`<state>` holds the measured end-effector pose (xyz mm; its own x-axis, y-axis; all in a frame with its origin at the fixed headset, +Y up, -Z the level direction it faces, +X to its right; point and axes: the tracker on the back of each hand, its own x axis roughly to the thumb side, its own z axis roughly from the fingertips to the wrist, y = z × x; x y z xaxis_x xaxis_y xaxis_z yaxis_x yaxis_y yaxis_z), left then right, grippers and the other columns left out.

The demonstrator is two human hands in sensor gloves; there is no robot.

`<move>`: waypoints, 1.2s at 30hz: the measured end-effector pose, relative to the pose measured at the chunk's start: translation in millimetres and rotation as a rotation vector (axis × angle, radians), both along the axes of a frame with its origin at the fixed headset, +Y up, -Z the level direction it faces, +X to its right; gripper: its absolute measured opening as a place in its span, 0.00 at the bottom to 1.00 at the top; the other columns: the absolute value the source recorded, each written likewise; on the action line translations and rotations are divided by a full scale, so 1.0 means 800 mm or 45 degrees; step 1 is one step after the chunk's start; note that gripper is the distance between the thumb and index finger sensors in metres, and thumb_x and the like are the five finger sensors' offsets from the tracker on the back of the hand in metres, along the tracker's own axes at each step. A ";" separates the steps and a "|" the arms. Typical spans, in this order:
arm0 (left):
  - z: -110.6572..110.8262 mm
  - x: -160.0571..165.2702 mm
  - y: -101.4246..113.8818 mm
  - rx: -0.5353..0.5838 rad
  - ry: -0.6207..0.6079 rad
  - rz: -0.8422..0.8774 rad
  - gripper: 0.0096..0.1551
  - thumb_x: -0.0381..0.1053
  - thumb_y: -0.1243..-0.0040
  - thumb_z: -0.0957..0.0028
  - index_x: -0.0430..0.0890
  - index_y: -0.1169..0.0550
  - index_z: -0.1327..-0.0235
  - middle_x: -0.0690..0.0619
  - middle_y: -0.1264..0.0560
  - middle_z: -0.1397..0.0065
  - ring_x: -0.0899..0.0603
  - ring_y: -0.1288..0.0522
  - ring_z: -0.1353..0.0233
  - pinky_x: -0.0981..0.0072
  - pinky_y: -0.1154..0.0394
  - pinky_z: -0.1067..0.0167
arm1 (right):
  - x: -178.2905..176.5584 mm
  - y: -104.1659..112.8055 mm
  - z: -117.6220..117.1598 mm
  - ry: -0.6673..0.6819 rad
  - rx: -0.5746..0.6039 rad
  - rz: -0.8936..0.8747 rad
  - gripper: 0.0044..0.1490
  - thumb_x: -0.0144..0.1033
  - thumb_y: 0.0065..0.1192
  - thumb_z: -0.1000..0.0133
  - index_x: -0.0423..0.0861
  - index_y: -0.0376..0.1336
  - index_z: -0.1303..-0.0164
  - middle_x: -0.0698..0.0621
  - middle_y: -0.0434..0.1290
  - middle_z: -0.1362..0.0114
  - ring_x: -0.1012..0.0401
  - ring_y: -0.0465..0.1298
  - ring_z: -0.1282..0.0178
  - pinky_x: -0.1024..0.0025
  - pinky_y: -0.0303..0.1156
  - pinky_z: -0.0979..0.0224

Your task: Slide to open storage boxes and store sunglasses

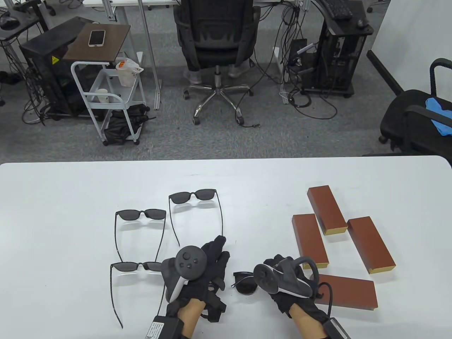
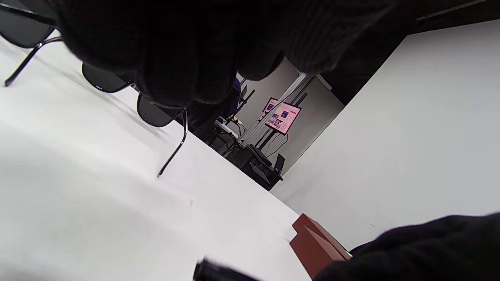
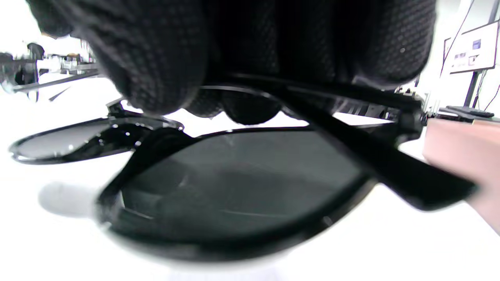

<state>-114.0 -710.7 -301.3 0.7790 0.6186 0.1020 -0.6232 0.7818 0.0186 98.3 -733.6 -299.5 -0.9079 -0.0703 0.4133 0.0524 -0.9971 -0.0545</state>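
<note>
Near the table's front edge, right hand [image 1: 284, 279] grips folded sunglasses [image 1: 245, 281], lying left-right.

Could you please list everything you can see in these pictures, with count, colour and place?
Sunglasses: four, black. Three lie unfolded on the table's left half: far pair, middle pair, near pair. The folded pair is in the right hand.
Storage boxes: four, reddish-brown, closed, on the table's right half.
Table: one, white.
Office chair: one, black, beyond the table.
Cart: one, white, far left, phone on top.
Second chair: black, right edge.
Left hand: black glove, fingers extended, beside the near pair.
Right hand: black glove, grips the folded pair.
</note>
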 end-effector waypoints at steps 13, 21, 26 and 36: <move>-0.002 -0.005 0.001 0.033 0.015 -0.023 0.32 0.58 0.39 0.50 0.53 0.24 0.30 0.47 0.22 0.29 0.38 0.21 0.36 0.42 0.25 0.45 | 0.003 -0.008 -0.001 -0.032 -0.112 -0.045 0.27 0.46 0.74 0.63 0.54 0.74 0.53 0.49 0.80 0.43 0.50 0.79 0.43 0.51 0.74 0.38; -0.002 -0.002 0.003 0.068 -0.027 -0.114 0.37 0.64 0.38 0.53 0.55 0.26 0.28 0.48 0.24 0.26 0.37 0.23 0.33 0.39 0.27 0.41 | 0.050 0.022 -0.005 -0.068 -0.134 -0.042 0.34 0.51 0.74 0.64 0.54 0.70 0.46 0.47 0.75 0.34 0.47 0.73 0.34 0.49 0.70 0.31; -0.002 0.003 0.002 0.091 -0.066 -0.206 0.41 0.69 0.37 0.56 0.56 0.26 0.28 0.48 0.26 0.24 0.37 0.25 0.30 0.39 0.28 0.39 | 0.124 0.030 -0.006 -0.177 -0.183 0.064 0.41 0.56 0.74 0.66 0.53 0.68 0.43 0.47 0.71 0.31 0.46 0.70 0.30 0.50 0.67 0.28; -0.003 0.005 -0.003 0.092 -0.129 -0.285 0.44 0.73 0.37 0.58 0.57 0.27 0.28 0.49 0.27 0.23 0.37 0.26 0.29 0.38 0.28 0.38 | 0.227 0.012 0.002 -0.378 -0.476 0.155 0.59 0.65 0.79 0.76 0.52 0.60 0.35 0.46 0.62 0.24 0.45 0.63 0.24 0.50 0.62 0.24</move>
